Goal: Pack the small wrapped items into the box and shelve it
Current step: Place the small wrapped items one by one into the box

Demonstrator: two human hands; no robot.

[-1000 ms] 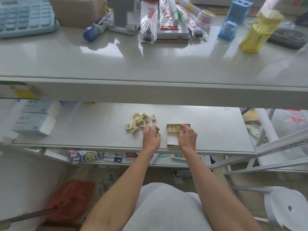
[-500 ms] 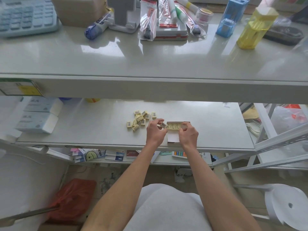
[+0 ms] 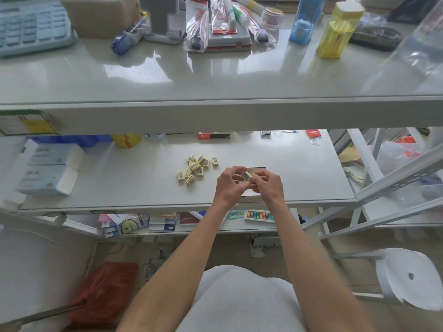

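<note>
The left hand (image 3: 229, 185) and right hand (image 3: 269, 188) pinch one wrapped item (image 3: 247, 176) between their fingers, above the half-hidden box (image 3: 257, 168). With the loose pile (image 3: 195, 168) beside them, packing is probably far from done.

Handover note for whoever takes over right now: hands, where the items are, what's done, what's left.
Left hand and right hand: both pinch one wrapped item between their fingertips, just above the box.
Box: on the middle shelf near its front edge, mostly hidden by the hands; its contents cannot be seen.
Loose pile: on the same shelf, left of the hands.
Done: one item picked up.
Left: put it in the box, pack the pile, shelve the box.
</note>
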